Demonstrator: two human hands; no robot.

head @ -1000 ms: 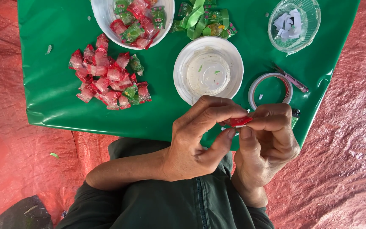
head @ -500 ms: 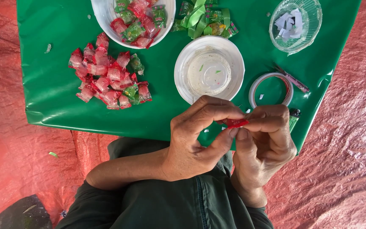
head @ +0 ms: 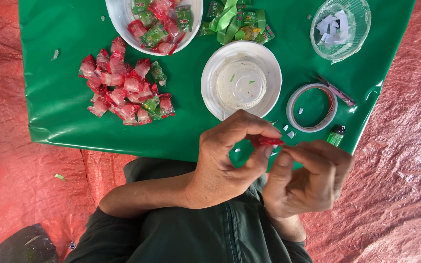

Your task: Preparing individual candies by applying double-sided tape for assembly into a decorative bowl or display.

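Note:
My left hand (head: 225,163) and my right hand (head: 310,182) meet over my lap at the near edge of a green sheet (head: 59,112). Both pinch a small red candy wrapper (head: 270,141) between thumbs and fingertips; most of it is hidden by the fingers. A heap of red and green wrapped candies (head: 123,90) lies on the sheet to the left. An empty white bowl (head: 241,80) sits just beyond my left hand.
A white bowl of wrapped candies (head: 154,22) stands at the back, beside folded green wrappers (head: 235,19). A clear cup with white paper scraps (head: 339,27), a tape ring (head: 312,107), a pink pen-like tool (head: 337,91) and a green lighter (head: 336,136) are on the right. Red tarp (head: 400,146) surrounds the sheet.
Both hands stay together on the red wrapper; the fingers have shifted only slightly. Nothing on the sheet has moved.

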